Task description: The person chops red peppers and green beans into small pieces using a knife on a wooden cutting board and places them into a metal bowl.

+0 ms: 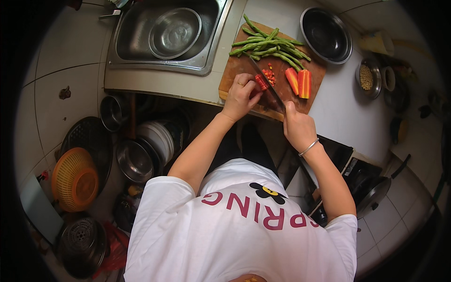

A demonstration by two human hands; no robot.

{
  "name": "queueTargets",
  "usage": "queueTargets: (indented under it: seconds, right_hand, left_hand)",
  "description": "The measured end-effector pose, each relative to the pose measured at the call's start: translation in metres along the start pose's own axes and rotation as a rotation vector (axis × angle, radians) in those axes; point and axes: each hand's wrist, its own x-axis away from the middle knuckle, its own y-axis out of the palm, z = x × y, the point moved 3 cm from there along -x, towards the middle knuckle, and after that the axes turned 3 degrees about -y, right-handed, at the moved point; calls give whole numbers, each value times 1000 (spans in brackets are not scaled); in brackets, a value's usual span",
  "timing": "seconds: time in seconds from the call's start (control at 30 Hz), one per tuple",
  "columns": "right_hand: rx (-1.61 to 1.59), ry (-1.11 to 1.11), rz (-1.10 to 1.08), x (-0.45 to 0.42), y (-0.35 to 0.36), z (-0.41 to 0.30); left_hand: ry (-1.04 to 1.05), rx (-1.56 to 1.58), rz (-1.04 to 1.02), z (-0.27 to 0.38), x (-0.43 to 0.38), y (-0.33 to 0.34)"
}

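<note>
My right hand [299, 125] grips the handle of a kitchen knife [266, 82], its blade slanting over a wooden cutting board [229, 79]. Curled fingers of my left hand [243, 96] press on cut carrot strips [260, 82] at the blade's near side. Small diced carrot [269, 75] lies just across the blade. Two thicker carrot pieces [304, 84] rest on the board's right part. A heap of long green beans [269, 44] covers the far end, some tips reaching past the board's edge.
Left of the board is a steel sink [134, 46] holding a metal basin [176, 33]. A steel bowl [326, 35] stands beyond the board at right, with a small bowl of pale beans or nuts [367, 78] farther right. A lidded pan [373, 197] sits on the stove at lower right.
</note>
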Motion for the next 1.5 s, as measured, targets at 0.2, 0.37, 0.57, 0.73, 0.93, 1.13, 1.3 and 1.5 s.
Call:
queueTargets:
  seconds: [0.2,0.37,0.57,0.73,0.93,1.13,1.3,1.5]
  right_hand:
    - [61,30,-90,5,-8,-11]
    - [79,41,-125,-3,-2,-14]
    - [54,25,-21,-14,28,3]
    - [23,17,18,-9,24,2]
    - [39,-4,-29,2,-1,-14]
    - [47,29,-74,1,1,-20]
    - [74,40,-86,-18,18,-15]
    - [12,18,20,-14,27,-5]
  left_hand:
    - [15,-5,-38,-5,1,4]
    - [-2,-22,-42,-5,2,3]
    - [7,-18,-38,-5,1,6]
    - [22,9,-45,0,3,-3]
    - [32,-13,-14,-6,4,-6]
    - [25,0,-40,-7,5,-2]
    - [14,-14,-60,-6,5,-4]
    - [28,17,-41,-4,9,-3]
